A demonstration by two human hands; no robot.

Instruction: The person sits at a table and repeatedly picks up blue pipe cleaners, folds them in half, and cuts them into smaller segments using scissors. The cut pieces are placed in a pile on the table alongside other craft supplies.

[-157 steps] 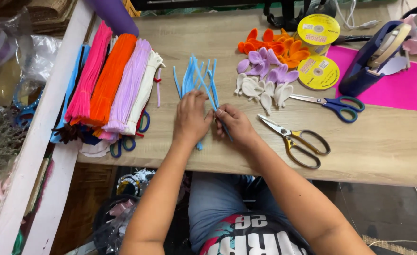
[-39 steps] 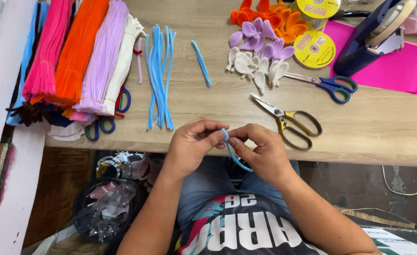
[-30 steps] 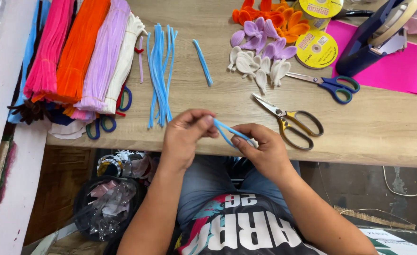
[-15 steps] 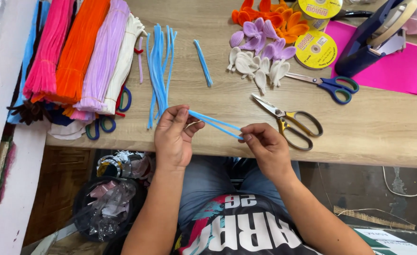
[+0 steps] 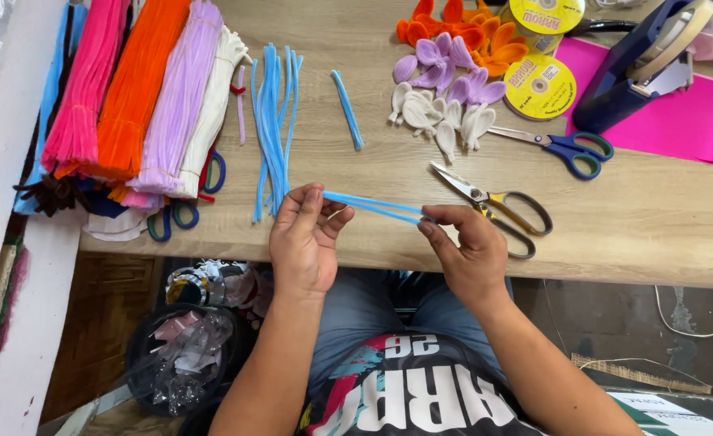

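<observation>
blue pipe cleaner [image 5: 373, 207] now stretched straighter between hands.

Pipe cleaner [image 5: 373, 207] light blue; scissors [image 5: 495, 202] grey-handled; paper [image 5: 679, 129] pink.

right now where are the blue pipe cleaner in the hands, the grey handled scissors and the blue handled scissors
blue pipe cleaner [image 5: 373, 207], head view, middle of the doubled strand between the hands
grey handled scissors [image 5: 494, 202], head view, near the pivot
blue handled scissors [image 5: 570, 146], head view, on the handle

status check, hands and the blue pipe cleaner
Left hand and right hand each pinch an end. Blue pipe cleaner stretched between them above the table edge. Scissors beside right hand.
</observation>
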